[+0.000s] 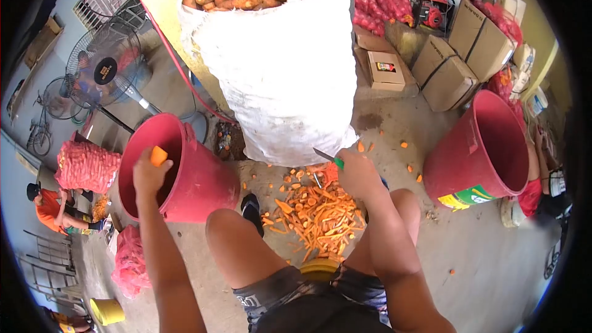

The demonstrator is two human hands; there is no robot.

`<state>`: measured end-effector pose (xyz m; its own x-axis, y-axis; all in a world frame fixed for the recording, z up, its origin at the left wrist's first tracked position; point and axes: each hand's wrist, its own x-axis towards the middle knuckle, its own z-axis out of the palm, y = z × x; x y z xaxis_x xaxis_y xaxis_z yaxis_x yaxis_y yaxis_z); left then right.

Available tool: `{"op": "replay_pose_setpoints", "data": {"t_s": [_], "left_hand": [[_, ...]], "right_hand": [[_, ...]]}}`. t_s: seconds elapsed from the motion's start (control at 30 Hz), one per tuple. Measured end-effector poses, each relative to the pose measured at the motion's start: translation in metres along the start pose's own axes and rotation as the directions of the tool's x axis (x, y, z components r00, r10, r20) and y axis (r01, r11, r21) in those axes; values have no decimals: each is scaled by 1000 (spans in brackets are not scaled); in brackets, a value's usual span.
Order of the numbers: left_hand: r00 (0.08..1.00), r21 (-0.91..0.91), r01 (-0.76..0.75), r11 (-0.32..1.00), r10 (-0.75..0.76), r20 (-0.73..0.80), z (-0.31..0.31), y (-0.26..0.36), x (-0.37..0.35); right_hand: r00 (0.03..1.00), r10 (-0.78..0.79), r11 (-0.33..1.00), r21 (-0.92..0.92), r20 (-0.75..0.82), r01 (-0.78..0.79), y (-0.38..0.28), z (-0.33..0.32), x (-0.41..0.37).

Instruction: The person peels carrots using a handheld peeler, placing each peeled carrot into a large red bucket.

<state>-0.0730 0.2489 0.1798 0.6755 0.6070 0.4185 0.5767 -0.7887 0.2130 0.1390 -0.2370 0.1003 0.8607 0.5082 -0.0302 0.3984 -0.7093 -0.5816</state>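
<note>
Hands apart: left hand (148, 174) holds carrot (158, 156) by the bin (206, 182) rim, right hand (360, 176) grips knife (325, 156). Carrot's light, stiff, probably slick; pinch its sides.

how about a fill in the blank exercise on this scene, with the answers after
The knife has a ____ handle.
The orange chunk is in the ____ hand.
The large sack of carrots is ____ in color.
There are ____ large reddish bins, one at each side.

Missing words: green; left; white; two.
</note>
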Motion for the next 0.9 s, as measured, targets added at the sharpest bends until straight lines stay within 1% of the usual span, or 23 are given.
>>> {"op": "replay_pose_setpoints", "data": {"t_s": [0.03, 0.07, 0.1, 0.13, 0.17, 0.2, 0.23, 0.27, 0.33, 0.4, 0.47, 0.5, 0.53, 0.57, 0.6, 0.67, 0.7, 0.73, 0.8, 0.83, 0.87, 0.9], "left_hand": [[995, 167, -65, 984, 77, -63, -11, 8, 12], [980, 331, -116, 936, 162, -112, -22, 16, 30], [961, 170, -220, 961, 244, -133, -37, 42, 46], [933, 6, -322, 947, 319, -167, -50, 79, 61], [930, -115, -352, 929, 334, -153, -58, 118, 73], [926, -237, -376, 896, 350, -143, -61, 159, 85], [901, -302, -435, 848, 408, -149, -62, 197, 100], [870, -364, -490, 792, 466, -158, -58, 234, 117], [782, -412, -618, 670, 578, -232, -38, 302, 149], [778, -363, -618, 697, 608, -159, -23, 365, 177], [716, -278, -698, 660, 655, -241, 5, 412, 212], [714, -278, -700, 658, 658, -241, 16, 431, 225], [685, -211, -727, 653, 675, -274, 25, 448, 236], [655, -143, -750, 646, 693, -303, 32, 460, 247], [653, -143, -751, 644, 695, -299, 34, 469, 256], [663, -41, -748, 662, 749, 5, 33, 485, 271], [628, 126, -774, 620, 778, 23, 35, 490, 276], [622, 127, -779, 615, 783, 25, 35, 490, 280], [565, -74, -825, 560, 821, -85, 29, 482, 287], [484, 196, -831, 520, 851, -203, 31, 469, 287], [479, 200, -834, 515, 854, -202, 31, 461, 290], [519, 64, -832, 550, 815, -256, 26, 453, 284]], "right_hand": [[1000, 10, 1000, 10, -1, -10, 0, -3, 1], [1000, 5, 1000, 8, -6, -5, 4, -1, 4], [1000, -6, 1000, -4, 0, 6, 11, 4, 7], [1000, -17, 1000, -16, 7, 17, 15, 6, 11], [1000, -19, 1000, -19, 6, 19, 14, 4, 12], [999, 11, 1000, -5, 49, -11, 10, -2, 14], [995, 40, 999, 8, 91, -41, 7, -6, 18], [995, 38, 999, 5, 89, -39, 7, -9, 22], [996, 5, 999, 47, 84, -9, 10, -6, 26], [997, 0, 998, 69, 79, -5, 13, -6, 31], [997, -8, 997, 83, 73, 2, 21, -5, 37], [995, 6, 998, 63, 98, -12, 26, -1, 40], [992, 21, 999, 41, 125, -27, 29, -2, 44], [992, 23, 999, 42, 126, -28, 30, -5, 47], [987, 14, 999, 39, 158, -20, 28, -11, 46], [982, 10, 999, 43, 190, -18, 31, -16, 48], [982, 12, 997, 73, 187, -26, 34, -17, 49], [984, 12, 994, 103, 180, -31, 36, -20, 50], [985, 25, 993, 109, 171, -44, 36, -24, 49], [986, 37, 992, 112, 165, -56, 36, -25, 49], [986, 36, 991, 118, 161, -55, 36, -25, 48], [986, 18, 994, 101, 165, -35, 37, -24, 47]]}}
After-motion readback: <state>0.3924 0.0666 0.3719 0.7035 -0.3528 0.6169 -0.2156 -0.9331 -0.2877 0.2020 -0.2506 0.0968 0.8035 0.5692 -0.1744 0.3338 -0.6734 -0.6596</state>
